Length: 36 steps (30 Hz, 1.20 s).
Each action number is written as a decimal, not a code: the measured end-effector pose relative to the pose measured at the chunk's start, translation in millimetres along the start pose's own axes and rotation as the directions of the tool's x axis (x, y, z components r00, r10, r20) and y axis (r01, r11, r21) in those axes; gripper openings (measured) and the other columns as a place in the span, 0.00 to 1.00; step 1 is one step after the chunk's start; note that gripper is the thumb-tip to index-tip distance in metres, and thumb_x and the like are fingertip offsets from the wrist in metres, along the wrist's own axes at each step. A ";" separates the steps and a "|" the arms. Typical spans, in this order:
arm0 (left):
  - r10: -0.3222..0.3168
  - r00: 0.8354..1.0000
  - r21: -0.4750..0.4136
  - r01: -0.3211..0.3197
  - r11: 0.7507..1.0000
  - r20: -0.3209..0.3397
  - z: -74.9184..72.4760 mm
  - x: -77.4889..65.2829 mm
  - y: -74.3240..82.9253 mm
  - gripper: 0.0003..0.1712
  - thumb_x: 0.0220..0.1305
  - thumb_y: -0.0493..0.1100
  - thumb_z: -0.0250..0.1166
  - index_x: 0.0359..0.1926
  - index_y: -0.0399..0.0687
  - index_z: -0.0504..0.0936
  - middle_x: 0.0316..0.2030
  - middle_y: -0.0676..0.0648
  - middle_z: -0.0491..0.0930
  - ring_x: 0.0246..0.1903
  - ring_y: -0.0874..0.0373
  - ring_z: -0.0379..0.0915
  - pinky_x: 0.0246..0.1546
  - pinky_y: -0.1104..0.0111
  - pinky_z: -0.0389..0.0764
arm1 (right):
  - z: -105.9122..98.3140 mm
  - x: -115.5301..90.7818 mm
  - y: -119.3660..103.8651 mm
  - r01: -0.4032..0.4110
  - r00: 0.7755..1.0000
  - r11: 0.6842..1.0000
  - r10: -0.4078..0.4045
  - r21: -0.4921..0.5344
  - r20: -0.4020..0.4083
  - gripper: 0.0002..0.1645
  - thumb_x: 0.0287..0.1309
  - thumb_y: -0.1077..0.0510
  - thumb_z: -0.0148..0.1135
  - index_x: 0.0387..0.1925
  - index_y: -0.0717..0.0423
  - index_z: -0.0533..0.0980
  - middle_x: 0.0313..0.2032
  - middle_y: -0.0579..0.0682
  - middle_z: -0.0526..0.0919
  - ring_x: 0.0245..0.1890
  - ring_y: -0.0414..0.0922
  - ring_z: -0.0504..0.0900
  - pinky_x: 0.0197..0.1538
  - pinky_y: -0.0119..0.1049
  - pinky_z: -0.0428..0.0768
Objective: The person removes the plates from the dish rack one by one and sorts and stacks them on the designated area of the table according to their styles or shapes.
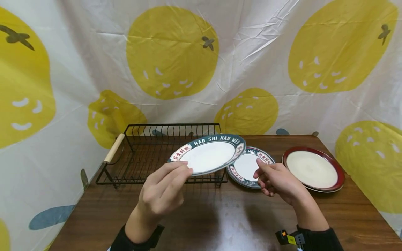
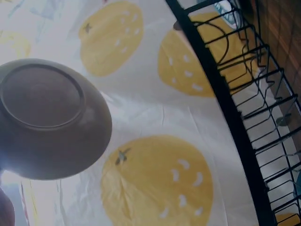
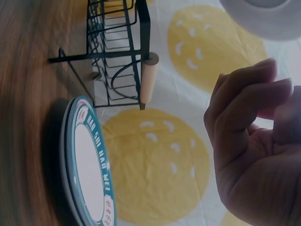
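Note:
A white plate with a teal lettered rim (image 1: 211, 153) is held up tilted in front of the rack. My left hand (image 1: 163, 193) pinches its near left edge between thumb and fingers; the left wrist view shows the plate's underside (image 2: 51, 117). To the right, my right hand (image 1: 279, 179) hovers with fingers loosely curled and nothing in them. Below and behind it a small stack of matching teal-rimmed plates (image 1: 246, 166) lies on the table. In the right wrist view the right hand (image 3: 258, 146) is apart from both the stack (image 3: 89, 174) and the raised plate (image 3: 268, 21).
A black wire dish rack (image 1: 125, 179) with a wooden handle (image 1: 114, 148) stands at the back left of the wooden table (image 1: 201, 216). Red-rimmed cream plates (image 1: 312, 169) are stacked at the right. A fruit-patterned cloth (image 1: 242, 69) hangs behind.

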<state>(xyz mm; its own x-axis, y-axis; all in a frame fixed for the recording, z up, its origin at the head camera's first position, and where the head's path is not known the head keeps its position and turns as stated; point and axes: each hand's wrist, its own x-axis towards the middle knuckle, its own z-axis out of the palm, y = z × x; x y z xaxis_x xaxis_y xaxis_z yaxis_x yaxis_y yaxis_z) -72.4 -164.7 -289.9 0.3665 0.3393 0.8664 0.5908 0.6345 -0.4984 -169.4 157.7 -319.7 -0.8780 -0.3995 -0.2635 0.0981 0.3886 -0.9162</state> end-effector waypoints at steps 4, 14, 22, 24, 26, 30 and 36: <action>0.131 0.987 -0.008 -0.130 0.991 0.094 2.3 -0.7 2.7 0.10 0.72 0.26 0.61 0.35 0.31 0.87 0.26 0.43 0.89 0.29 0.52 0.87 0.38 0.67 0.92 | 4.1 -5.5 -6.4 0.070 0.996 0.994 -0.074 0.081 0.050 0.43 0.81 0.28 0.37 0.46 0.64 0.77 0.27 0.48 0.82 0.20 0.41 0.78 0.25 0.31 0.75; 0.238 0.941 -0.097 -0.220 0.971 0.239 9.6 -10.4 10.6 0.05 0.68 0.27 0.67 0.41 0.35 0.88 0.33 0.46 0.90 0.33 0.54 0.85 0.49 0.64 0.92 | 13.1 -24.8 -28.0 0.204 0.962 0.959 -0.233 0.197 0.140 0.32 0.82 0.39 0.50 0.53 0.67 0.76 0.30 0.46 0.88 0.22 0.39 0.80 0.26 0.28 0.80; 0.061 0.947 -0.043 -0.050 0.998 0.316 10.9 -26.8 20.0 0.09 0.76 0.37 0.64 0.45 0.44 0.91 0.43 0.48 0.93 0.41 0.52 0.84 0.53 0.57 0.89 | 21.9 -25.2 -17.1 0.235 0.972 0.923 -0.223 0.303 -0.073 0.32 0.80 0.52 0.57 0.69 0.74 0.68 0.32 0.46 0.89 0.22 0.39 0.79 0.27 0.27 0.80; -0.022 0.952 -0.041 0.036 0.999 0.306 12.8 -31.0 23.4 0.09 0.76 0.38 0.64 0.45 0.44 0.91 0.45 0.46 0.92 0.43 0.49 0.83 0.52 0.56 0.88 | 24.8 -24.4 -13.8 0.239 0.970 0.914 -0.206 0.328 -0.133 0.33 0.80 0.52 0.58 0.71 0.73 0.67 0.32 0.45 0.90 0.24 0.39 0.81 0.28 0.27 0.81; -0.149 0.948 -0.070 0.175 0.982 0.280 14.6 -34.6 27.5 0.10 0.76 0.40 0.64 0.45 0.43 0.91 0.48 0.41 0.91 0.47 0.46 0.81 0.53 0.56 0.86 | 28.3 -23.3 -11.4 0.241 0.966 0.907 -0.189 0.346 -0.177 0.33 0.79 0.52 0.59 0.72 0.72 0.67 0.33 0.44 0.91 0.26 0.38 0.83 0.28 0.27 0.82; -0.494 0.832 -0.190 0.543 0.818 0.252 18.2 -40.4 34.5 0.14 0.71 0.43 0.68 0.50 0.37 0.88 0.59 0.33 0.83 0.56 0.41 0.76 0.60 0.62 0.83 | 35.0 -21.4 -9.5 0.273 0.955 0.884 -0.201 0.380 -0.218 0.33 0.80 0.52 0.58 0.73 0.71 0.65 0.33 0.42 0.90 0.29 0.37 0.84 0.30 0.27 0.82; -0.835 0.256 -0.339 0.936 0.090 0.486 23.1 -40.9 43.2 0.36 0.67 0.31 0.69 0.74 0.39 0.69 0.74 0.38 0.67 0.61 0.50 0.76 0.52 0.68 0.90 | 40.6 -20.4 -9.1 0.326 0.935 0.855 -0.228 0.405 -0.272 0.33 0.79 0.53 0.58 0.75 0.68 0.64 0.33 0.41 0.91 0.30 0.37 0.85 0.31 0.27 0.85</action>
<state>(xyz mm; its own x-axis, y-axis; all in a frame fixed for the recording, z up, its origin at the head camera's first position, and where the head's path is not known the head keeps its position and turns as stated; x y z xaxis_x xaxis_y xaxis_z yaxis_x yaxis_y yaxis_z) -78.5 -135.1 -346.0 -0.7492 -0.1052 0.6540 0.6400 0.1394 0.7556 -133.4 128.6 -318.2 -0.9707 -0.2363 0.0443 -0.0126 -0.1340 -0.9909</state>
